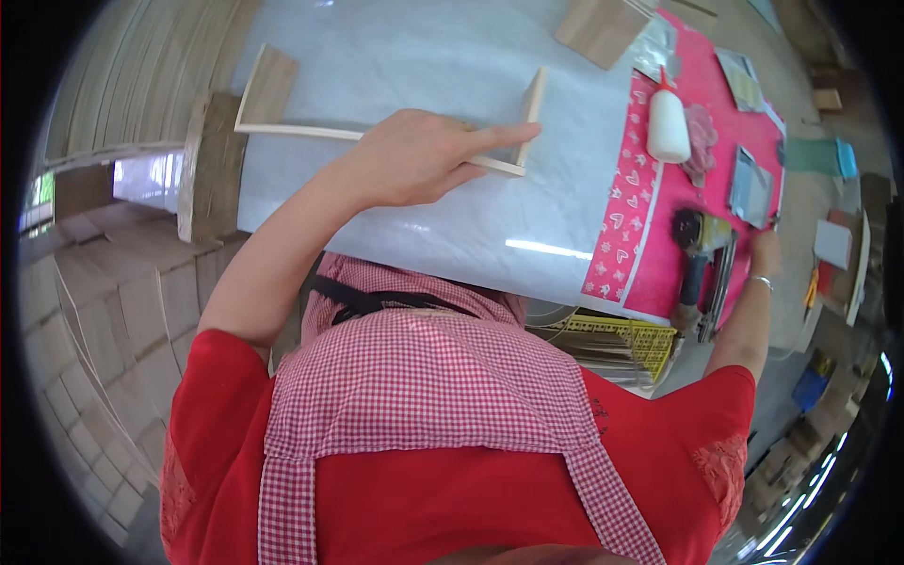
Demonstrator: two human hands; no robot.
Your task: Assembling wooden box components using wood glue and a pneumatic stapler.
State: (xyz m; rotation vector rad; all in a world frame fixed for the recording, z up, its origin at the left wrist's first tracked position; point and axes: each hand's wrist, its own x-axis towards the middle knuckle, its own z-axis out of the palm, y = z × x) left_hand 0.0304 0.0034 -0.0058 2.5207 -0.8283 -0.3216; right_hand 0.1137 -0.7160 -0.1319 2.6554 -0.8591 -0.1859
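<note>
A three-sided wooden frame (315,131) of thin boards stands on the grey-white table cover (424,235). My left hand (414,155) grips its long near board close to the right corner. The index finger stretches against the short right side board, while the thumb is bent low by the near edge. Far to the right, my right hand (766,252) is at the table's edge, beside a nail-gun-like tool (697,245) with black and yellow parts and a long metal magazine. Its fingers are too small and partly hidden to make out. A band circles that wrist.
A white glue bottle (669,127) with a red nozzle lies on the pink patterned cover (650,188), near crumpled pink plastic (700,141) and a flat packet (750,188). A wooden block (603,33) stands at the back. Stacked boards (141,75) fill the left. Below hangs a yellow basket (650,344).
</note>
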